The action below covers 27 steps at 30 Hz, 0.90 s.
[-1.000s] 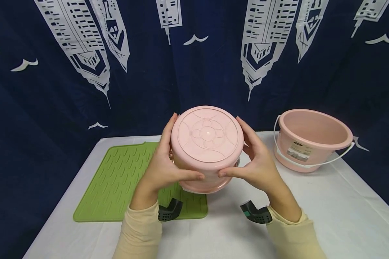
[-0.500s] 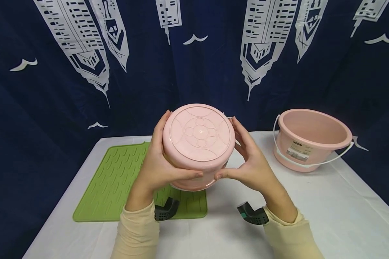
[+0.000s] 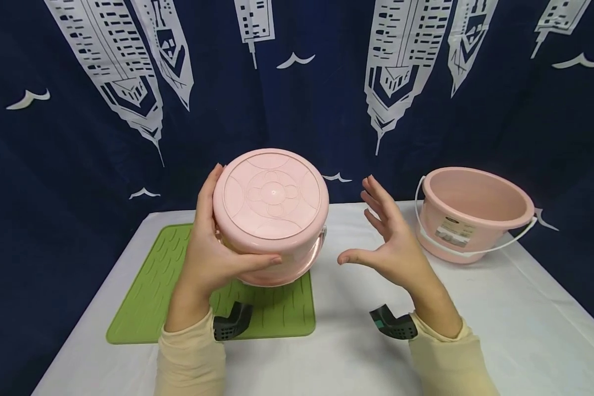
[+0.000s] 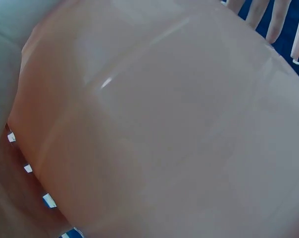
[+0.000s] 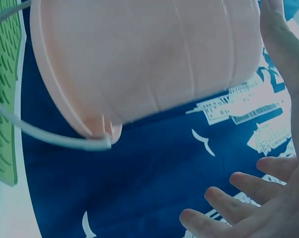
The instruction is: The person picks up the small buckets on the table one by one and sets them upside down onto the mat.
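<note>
Moved leftward since the earlier frame: one pink bucket (image 3: 273,212), upturned and tilted, now apart from the right hand (image 3: 398,247). Location: between thumb and fingers of the left hand (image 3: 209,253), which grip its wall. Right fingers: spread wide, holding nothing, near it. Handling, judged: light, stiff, glossy, probably slippery; best held by opposite walls, fingers behind, thumbs nearside.

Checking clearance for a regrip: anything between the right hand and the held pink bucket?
Nothing visible: the head view shows an open gap between the right hand and the held pink bucket, which the left hand grips. The other pink bucket stands beyond the right hand, outside that gap.
</note>
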{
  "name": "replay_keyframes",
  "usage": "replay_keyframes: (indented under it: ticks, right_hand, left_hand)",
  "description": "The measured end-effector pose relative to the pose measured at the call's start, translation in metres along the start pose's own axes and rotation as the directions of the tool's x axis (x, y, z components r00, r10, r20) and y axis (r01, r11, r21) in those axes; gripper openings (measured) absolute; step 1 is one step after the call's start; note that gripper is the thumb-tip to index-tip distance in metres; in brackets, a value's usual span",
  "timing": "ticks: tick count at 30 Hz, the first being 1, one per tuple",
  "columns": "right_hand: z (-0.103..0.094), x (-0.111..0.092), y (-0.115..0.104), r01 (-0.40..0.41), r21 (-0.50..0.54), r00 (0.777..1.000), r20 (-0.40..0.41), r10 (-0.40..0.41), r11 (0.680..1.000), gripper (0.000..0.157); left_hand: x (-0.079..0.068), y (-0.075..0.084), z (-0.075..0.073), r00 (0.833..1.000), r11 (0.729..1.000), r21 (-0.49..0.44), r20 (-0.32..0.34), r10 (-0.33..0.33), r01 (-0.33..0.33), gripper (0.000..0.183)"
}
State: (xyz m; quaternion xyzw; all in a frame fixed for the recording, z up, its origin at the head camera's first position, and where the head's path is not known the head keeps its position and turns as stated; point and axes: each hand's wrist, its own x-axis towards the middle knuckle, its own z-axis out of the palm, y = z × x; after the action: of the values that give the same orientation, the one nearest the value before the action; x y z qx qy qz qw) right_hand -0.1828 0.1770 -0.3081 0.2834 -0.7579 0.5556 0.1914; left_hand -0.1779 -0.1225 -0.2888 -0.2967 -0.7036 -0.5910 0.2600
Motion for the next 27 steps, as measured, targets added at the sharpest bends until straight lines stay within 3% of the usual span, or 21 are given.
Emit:
replay_keyframes:
  ticks: [7, 16, 22, 27]
  right_hand:
    - [-0.008, -0.003, 0.003, -0.01, -0.012, 1.0, -0.03, 0.01, 1.0, 0.126]
    - [-0.011, -0.002, 0.0, -0.025, -0.028, 0.999, -0.029, 0.024, 0.999, 0.124]
    - [-0.012, 0.0, 0.002, -0.028, -0.015, 0.999, -0.023, 0.027, 1.0, 0.124]
    - [-0.012, 0.001, 0.003, -0.038, -0.014, 0.999, -0.016, 0.038, 0.999, 0.125]
  left_hand:
    - [0.004, 0.0, -0.016, 1.0, 1.0, 0.001, -0.014, 0.002, -0.002, 0.146]
    - [0.016, 0.012, -0.064, 0.998, 0.991, 0.127, -0.055, -0.036, 0.042, 0.141]
    - [0.018, 0.015, -0.099, 0.989, 0.979, 0.164, -0.1, -0.108, 0.124, 0.137]
    - [0.019, 0.009, -0.126, 0.975, 0.939, 0.263, -0.097, -0.202, 0.221, 0.134]
